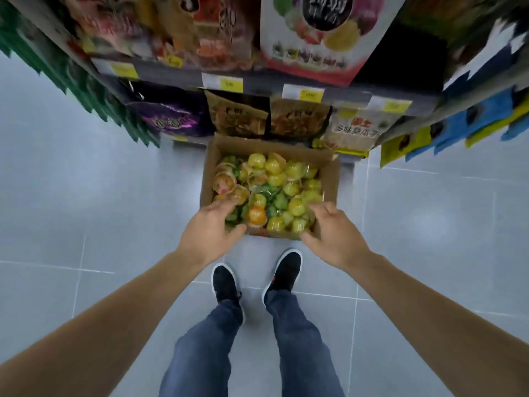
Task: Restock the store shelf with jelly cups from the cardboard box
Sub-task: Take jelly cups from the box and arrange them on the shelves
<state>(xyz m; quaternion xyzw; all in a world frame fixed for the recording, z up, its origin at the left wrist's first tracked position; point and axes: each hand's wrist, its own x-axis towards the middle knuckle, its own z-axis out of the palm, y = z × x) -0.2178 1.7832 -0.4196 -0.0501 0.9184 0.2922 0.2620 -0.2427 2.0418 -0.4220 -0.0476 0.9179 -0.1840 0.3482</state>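
An open cardboard box (329, 179) sits on the floor against the bottom of the store shelf (257, 84). It is filled with several jelly cups (274, 184), mostly yellow-green, some orange. My left hand (210, 229) hovers over the box's near left corner, fingers spread, holding nothing. My right hand (333, 233) is over the near right corner, fingers apart and curved, thumb by the box's front wall. I cannot tell whether either hand touches the box.
Snack bags fill the shelf: a purple bag (169, 116), brown bags (237, 116) and a white bag (355, 130) on the lower row. Hanging packets flank both sides. My two black shoes (226, 282) stand on grey floor tiles just before the box.
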